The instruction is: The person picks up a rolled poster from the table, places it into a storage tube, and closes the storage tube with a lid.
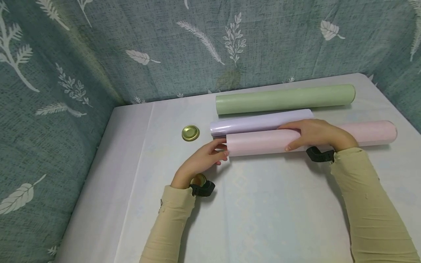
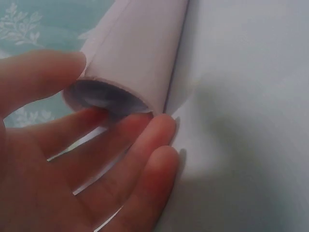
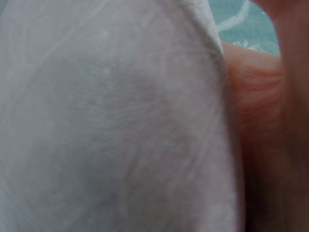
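A long, hollow pink roll (image 1: 256, 141) of what looks like paper lies across the table in the head view. My right hand (image 1: 317, 133) grips it around the middle, thumb on the near side and fingers over the top. At its left end is my left hand (image 1: 207, 157), whose thumb and fingertips touch around the rim. In the left wrist view, the fingers of my left hand (image 2: 111, 150) are extended loosely at the roll's open end. Just behind lies a shorter, glossy lilac roll (image 1: 253, 123), partly covered by the right hand. The pink surface fills most of the right wrist view.
A green roll (image 1: 283, 99) lies farthest back, near the leaf-patterned curtain (image 1: 184, 51). A gold lid (image 1: 190, 133) sits left of the rolls on the white tablecloth (image 1: 263, 204). Another round gold object (image 1: 198, 180) is partly hidden by my left wrist and its black band.
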A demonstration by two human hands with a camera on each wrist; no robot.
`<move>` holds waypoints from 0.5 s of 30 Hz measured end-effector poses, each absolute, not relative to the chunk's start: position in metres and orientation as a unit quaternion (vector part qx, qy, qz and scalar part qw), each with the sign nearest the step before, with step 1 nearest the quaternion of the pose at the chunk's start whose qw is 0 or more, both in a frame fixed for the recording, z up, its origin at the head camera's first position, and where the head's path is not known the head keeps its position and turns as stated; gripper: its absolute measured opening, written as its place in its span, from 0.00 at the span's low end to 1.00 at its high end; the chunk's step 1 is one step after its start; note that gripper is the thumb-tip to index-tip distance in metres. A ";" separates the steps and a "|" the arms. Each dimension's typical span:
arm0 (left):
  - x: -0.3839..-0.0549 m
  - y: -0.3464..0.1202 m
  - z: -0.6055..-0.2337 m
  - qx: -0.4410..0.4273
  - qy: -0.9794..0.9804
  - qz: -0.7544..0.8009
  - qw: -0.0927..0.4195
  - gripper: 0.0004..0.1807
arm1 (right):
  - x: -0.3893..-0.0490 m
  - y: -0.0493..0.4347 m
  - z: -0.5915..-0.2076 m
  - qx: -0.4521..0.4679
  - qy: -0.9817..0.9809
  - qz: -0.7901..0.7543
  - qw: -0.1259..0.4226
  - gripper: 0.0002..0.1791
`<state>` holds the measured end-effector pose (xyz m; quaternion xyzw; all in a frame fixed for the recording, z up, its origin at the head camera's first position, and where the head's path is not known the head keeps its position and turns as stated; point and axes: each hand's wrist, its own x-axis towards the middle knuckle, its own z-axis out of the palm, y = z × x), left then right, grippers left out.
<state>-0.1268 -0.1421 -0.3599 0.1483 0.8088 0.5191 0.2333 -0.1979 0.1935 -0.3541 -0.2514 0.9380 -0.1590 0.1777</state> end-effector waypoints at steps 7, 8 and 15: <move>-0.129 -0.141 -0.369 0.159 0.813 0.513 0.224 0.24 | -0.198 0.193 -0.355 -0.249 0.938 -0.162 0.180 0.44; -0.131 -0.141 -0.373 0.159 0.814 0.513 0.221 0.23 | -0.198 0.194 -0.355 -0.249 0.938 -0.161 0.179 0.44; -0.137 -0.147 -0.388 0.160 0.830 0.492 0.207 0.20 | -0.199 0.194 -0.355 -0.251 0.938 -0.162 0.178 0.44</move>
